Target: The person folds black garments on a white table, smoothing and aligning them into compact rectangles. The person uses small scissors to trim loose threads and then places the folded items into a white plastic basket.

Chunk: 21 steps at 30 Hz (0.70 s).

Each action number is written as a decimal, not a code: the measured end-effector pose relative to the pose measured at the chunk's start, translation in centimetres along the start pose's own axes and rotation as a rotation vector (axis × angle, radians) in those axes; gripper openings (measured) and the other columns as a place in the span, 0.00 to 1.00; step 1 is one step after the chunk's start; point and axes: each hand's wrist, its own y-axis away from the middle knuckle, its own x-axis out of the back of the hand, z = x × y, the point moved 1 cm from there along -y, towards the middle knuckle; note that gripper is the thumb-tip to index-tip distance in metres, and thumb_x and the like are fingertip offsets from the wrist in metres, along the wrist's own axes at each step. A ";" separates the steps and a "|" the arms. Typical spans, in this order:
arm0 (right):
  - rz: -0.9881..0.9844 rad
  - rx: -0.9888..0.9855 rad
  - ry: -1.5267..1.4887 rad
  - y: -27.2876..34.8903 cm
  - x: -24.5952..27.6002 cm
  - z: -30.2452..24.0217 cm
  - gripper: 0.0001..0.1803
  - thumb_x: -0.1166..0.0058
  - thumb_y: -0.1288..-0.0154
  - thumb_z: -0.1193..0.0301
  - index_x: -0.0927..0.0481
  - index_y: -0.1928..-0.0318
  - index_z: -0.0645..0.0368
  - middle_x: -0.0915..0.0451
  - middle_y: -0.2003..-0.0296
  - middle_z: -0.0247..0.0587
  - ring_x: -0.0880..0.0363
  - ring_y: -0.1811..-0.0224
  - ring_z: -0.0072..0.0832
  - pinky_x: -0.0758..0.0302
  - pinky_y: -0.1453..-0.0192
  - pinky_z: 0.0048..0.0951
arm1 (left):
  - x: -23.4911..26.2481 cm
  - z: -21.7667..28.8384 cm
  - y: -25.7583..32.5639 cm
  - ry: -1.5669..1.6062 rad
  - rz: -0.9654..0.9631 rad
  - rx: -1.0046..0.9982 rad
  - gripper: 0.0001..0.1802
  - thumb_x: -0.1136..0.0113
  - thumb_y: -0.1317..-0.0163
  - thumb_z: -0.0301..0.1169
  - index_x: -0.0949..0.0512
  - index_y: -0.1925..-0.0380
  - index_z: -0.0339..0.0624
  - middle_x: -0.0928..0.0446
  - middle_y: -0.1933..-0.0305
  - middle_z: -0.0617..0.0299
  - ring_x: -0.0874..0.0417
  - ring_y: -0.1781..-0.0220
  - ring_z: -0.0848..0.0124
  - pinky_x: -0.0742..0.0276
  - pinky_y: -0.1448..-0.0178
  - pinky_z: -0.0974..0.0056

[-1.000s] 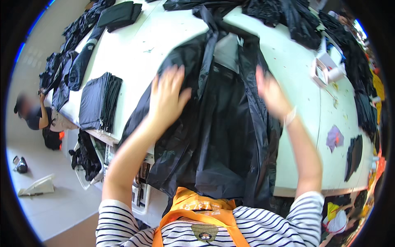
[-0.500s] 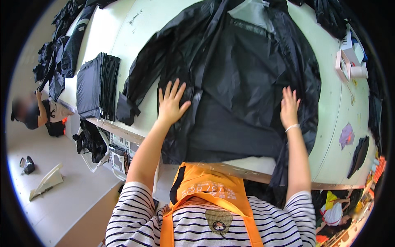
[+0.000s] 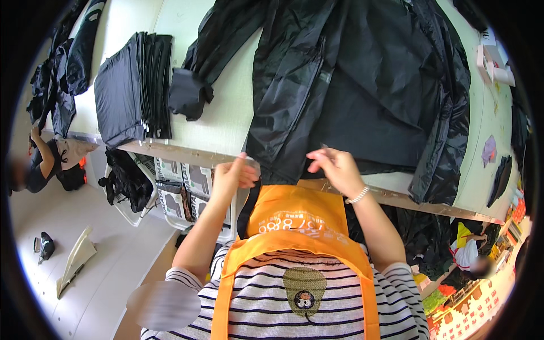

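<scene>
My left hand and right hand both pinch the near hem of the black jacket at the table edge.

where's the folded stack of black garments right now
In the head view the folded stack lies upper left on the pale table, left of the spread black jacket.

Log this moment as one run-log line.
left hand: pinching hem of black jacket | right hand: pinching same hem | jacket: spread open on table
</scene>
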 end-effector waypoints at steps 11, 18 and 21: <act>-0.044 -0.183 -0.411 0.9 -2.5 -0.2 0.14 0.43 0.34 0.63 0.21 0.59 0.62 0.22 0.72 0.28 0.34 0.77 0.08 0.38 0.76 0.13 | -7.1 0.0 3.2 0.335 -0.269 -0.198 0.14 0.44 0.34 0.34 0.20 0.67 0.31 0.17 0.65 0.52 0.16 0.64 0.71 0.22 0.55 0.70; 0.427 0.088 -0.615 11.3 8.6 -2.2 0.07 0.46 0.35 0.72 0.26 0.57 0.55 0.27 0.72 0.24 0.36 0.81 0.10 0.41 0.83 0.14 | -13.7 -3.8 4.1 0.183 -0.634 -0.208 0.16 0.47 0.31 0.34 0.22 0.52 0.34 0.19 0.54 0.56 0.18 0.55 0.71 0.23 0.50 0.66; 0.362 0.216 -0.604 14.2 13.8 0.0 0.06 0.52 0.31 0.71 0.28 0.56 0.57 0.26 0.70 0.27 0.41 0.84 0.12 0.43 0.83 0.14 | -18.0 -6.5 2.9 0.201 -0.540 -0.189 0.18 0.49 0.31 0.35 0.27 0.46 0.37 0.24 0.45 0.54 0.19 0.52 0.69 0.25 0.46 0.65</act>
